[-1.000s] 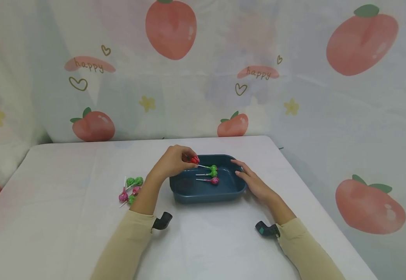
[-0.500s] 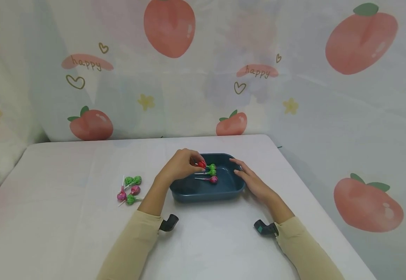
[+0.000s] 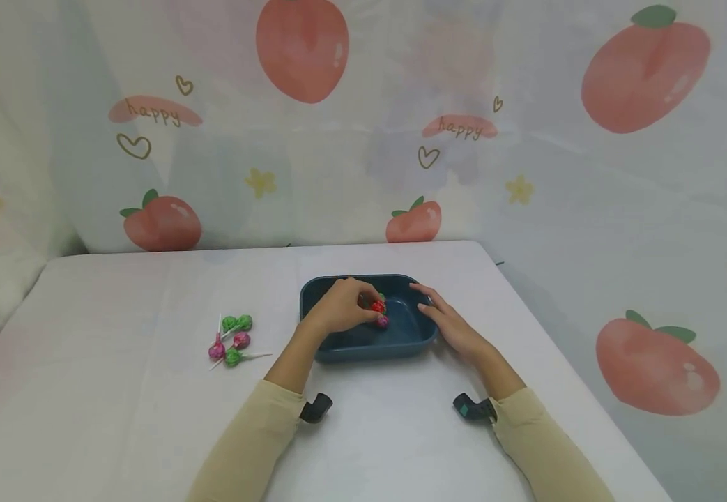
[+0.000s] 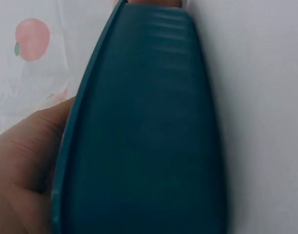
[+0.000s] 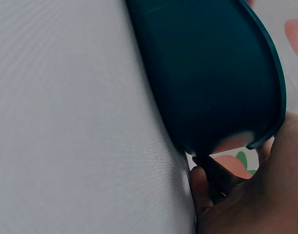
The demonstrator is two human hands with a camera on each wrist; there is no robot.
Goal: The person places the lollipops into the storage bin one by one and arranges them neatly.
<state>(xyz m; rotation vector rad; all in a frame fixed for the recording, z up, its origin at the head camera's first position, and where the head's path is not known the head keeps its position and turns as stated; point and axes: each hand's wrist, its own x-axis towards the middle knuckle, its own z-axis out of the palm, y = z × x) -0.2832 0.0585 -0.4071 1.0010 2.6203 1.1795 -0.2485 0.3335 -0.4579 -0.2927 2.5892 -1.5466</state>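
Reaching over the left side of a dark blue tray [image 3: 376,353], my left hand [image 3: 341,307] pinches a red-wrapped lollipop [image 3: 378,307] between thumb and fingers. A pink lollipop [image 3: 383,321] lies in the tray just below it; the green ones there are mostly hidden behind my fingers. My right hand [image 3: 457,330] holds the tray's right end, with fingertips over the rim. In the left wrist view the tray's outer wall [image 4: 139,122] covers most of my left hand [image 4: 24,156]. The right wrist view shows my right hand [image 5: 270,187] around the tray's end [image 5: 212,73].
Left of the tray, several green lollipops [image 3: 232,357] and pink lollipops [image 3: 241,339] lie in a loose cluster on the white table [image 3: 118,390]. A printed cloth backdrop [image 3: 338,174] rises behind the table. A black wrist device [image 3: 316,408] juts from the left sleeve.
My left hand has moved right and slightly down over the tray with the red lollipop, now covering the green ones. The right hand stays at the tray's end.
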